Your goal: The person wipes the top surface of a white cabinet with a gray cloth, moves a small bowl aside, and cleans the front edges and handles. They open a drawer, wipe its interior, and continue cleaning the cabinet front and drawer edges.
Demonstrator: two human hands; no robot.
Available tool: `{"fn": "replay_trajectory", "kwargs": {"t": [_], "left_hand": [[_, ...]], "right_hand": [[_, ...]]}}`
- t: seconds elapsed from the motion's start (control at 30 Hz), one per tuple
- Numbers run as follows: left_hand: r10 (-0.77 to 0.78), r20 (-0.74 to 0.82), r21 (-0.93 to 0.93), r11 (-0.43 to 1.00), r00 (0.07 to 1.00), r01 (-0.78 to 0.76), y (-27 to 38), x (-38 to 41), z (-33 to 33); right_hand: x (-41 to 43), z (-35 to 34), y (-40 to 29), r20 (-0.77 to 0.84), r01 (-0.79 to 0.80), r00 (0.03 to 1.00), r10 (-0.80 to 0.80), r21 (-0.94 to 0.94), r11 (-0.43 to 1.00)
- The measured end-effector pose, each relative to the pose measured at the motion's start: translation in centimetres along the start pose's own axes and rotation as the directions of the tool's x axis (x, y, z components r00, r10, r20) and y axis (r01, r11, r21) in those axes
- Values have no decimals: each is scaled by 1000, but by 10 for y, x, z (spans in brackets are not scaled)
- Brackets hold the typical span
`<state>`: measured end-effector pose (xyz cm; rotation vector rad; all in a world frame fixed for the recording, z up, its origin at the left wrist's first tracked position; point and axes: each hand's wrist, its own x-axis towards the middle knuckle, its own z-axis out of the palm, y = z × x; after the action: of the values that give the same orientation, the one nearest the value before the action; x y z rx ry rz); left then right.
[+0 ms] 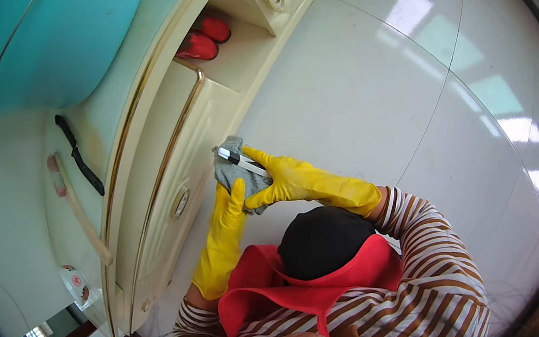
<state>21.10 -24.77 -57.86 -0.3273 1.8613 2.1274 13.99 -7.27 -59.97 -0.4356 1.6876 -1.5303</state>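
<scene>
Both my hands wear yellow rubber gloves and meet at a grey cloth (233, 178) in front of a cream cabinet. My right hand (281, 178), coming from the right, grips the cloth together with a slim black-and-white handled object (244, 163), whose exact kind I cannot tell. My left hand (230, 215) reaches up from below, its thumb and fingers against the lower side of the cloth; part of its grip is hidden behind the cloth. The black-and-white object lies slanted over the cloth, with one end under my right hand.
On the cabinet top (90, 159) at left are a turquoise basin (62, 25), a black folded-looking handle tool (76, 154), a wooden-handled brush (82, 214) and a patterned bowl (77, 287). Red shoes (200, 46) sit in the open shelf. The cabinet door (188, 157) bears a knob (181, 203).
</scene>
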Motion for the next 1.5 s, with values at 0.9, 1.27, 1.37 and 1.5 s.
{"fn": "replay_trajectory", "kwargs": {"t": [0.9, 1.27, 1.37, 1.5], "left_hand": [[172, 560, 828, -153, 810, -539, 189, -21, 86], [68, 529, 827, -267, 846, -496, 188, -15, 92], [205, 346, 930, 52, 916, -363, 165, -39, 76], [290, 16, 938, 328, 957, -115, 110, -6, 44]], "right_hand": [[33, -4, 89, -77, 99, 994, -79, 937, 335], [38, -20, 59, -200, 231, 971, -127, 920, 317], [42, -25, 58, -311, 299, 949, -55, 827, 477], [25, -24, 26, -243, 235, 967, -71, 753, 614]]}}
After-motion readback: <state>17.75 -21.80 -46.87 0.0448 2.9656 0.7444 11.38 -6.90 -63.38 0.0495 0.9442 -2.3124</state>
